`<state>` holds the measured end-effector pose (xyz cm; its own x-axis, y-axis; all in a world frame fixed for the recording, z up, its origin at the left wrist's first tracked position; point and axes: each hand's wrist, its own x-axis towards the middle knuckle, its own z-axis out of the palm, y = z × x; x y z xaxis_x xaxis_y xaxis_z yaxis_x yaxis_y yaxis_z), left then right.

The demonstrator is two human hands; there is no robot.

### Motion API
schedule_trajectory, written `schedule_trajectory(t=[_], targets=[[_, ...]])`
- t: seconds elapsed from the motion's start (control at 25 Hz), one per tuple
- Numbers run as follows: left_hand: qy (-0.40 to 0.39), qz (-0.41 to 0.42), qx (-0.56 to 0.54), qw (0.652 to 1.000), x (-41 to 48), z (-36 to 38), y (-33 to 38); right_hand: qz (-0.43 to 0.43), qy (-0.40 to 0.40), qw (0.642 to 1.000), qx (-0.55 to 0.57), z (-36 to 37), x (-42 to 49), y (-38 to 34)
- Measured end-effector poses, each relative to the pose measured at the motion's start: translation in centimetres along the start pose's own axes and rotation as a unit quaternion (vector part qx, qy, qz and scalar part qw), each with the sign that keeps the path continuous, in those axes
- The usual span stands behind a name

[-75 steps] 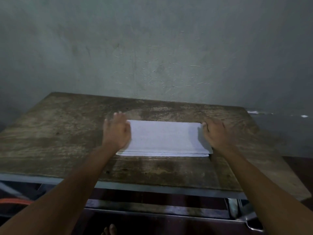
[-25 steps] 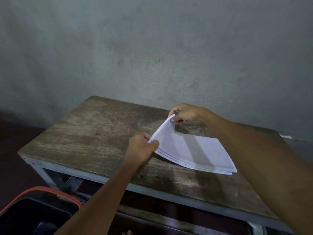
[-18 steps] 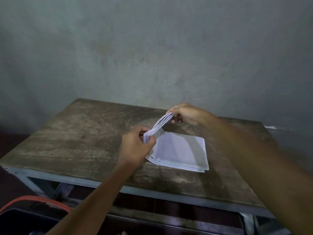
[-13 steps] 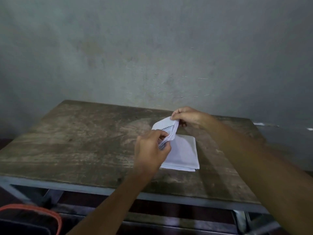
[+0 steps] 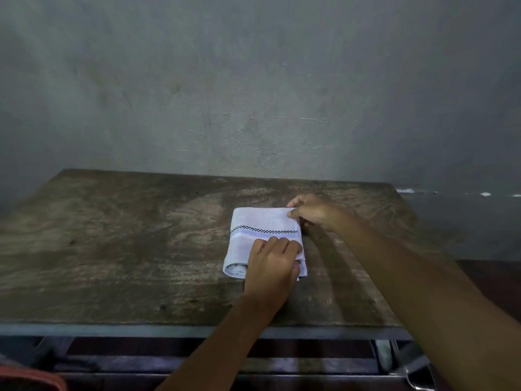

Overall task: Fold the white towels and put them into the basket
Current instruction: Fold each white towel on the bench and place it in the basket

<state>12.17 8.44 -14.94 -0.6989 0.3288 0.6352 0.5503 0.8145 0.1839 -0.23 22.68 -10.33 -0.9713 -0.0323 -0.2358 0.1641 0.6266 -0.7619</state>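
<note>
The white towel [image 5: 262,220] is lying folded into a compact packet right of centre on the wooden counter [image 5: 127,249]. Its longer axis is running away from the person toward the grey wall [image 5: 253,80], and a dark checked stripe is crossing it from left to right. The left hand [image 5: 272,268] is covering the near right part, its grip closing on the towel's right edge with the fingers on top and the thumb at the side. The right hand [image 5: 313,214] is working the far right corner, its grip pinching the cloth with the thumb on top. The towel's near left corner is showing a rounded fold. The basket [image 5: 36,375] is just peeking in at the lower left as an orange rim, below the counter's front edge and well apart from the towel.
</note>
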Motion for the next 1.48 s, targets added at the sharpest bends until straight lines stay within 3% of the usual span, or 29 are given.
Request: schedule_trajectory(t=[0.36, 0.52, 0.6, 0.68, 0.76, 0.84, 0.96, 1.08, 1.28, 1.48], targets=[[-0.017, 0.004, 0.000, 1.000, -0.1, 1.2, 0.6, -0.012, 0.036, 0.998, -0.042, 0.4, 0.3, 1.1], [-0.018, 0.017, -0.033, 0.999, -1.2, -0.7, -1.2, -0.067, 0.059, 0.980, -0.181, 0.6, -0.4, 1.5], [0.016, -0.043, -0.025, 0.999, -2.6, -2.9, -3.5, -0.113, 0.128, 0.951, -0.258, 0.8, -1.7, 0.9], [0.023, -0.148, -0.013, 0.989, -4.3, -4.9, -6.2, -0.193, 0.163, 0.930, -0.267, 1.9, -3.5, -0.1], [-0.038, -0.241, -0.062, 0.968, -5.8, -5.9, -8.3, -0.238, 0.097, 0.931, -0.258, 3.9, -5.3, -0.8], [-0.090, -0.266, -0.106, 0.954, -6.2, -6.1, -9.0, -0.221, 0.013, 0.930, -0.293, 5.4, -6.3, -0.9], [-0.067, -0.279, -0.088, 0.954, -5.1, -5.8, -8.1, -0.167, -0.046, 0.924, -0.340, 6.1, -6.2, -1.3], [-0.052, -0.279, -0.063, 0.957, -4.0, -5.0, -7.0, -0.143, -0.035, 0.934, -0.326, 6.1, -5.3, -2.4], [-0.040, -0.216, 0.005, 0.975, -3.1, -4.1, -6.6, -0.163, -0.029, 0.914, -0.371, 6.2, -5.2, -1.7], [-0.036, -0.228, -0.017, 0.973, -2.9, -4.7, -7.4, -0.206, 0.033, 0.886, -0.415, 6.9, -5.4, 0.2]])
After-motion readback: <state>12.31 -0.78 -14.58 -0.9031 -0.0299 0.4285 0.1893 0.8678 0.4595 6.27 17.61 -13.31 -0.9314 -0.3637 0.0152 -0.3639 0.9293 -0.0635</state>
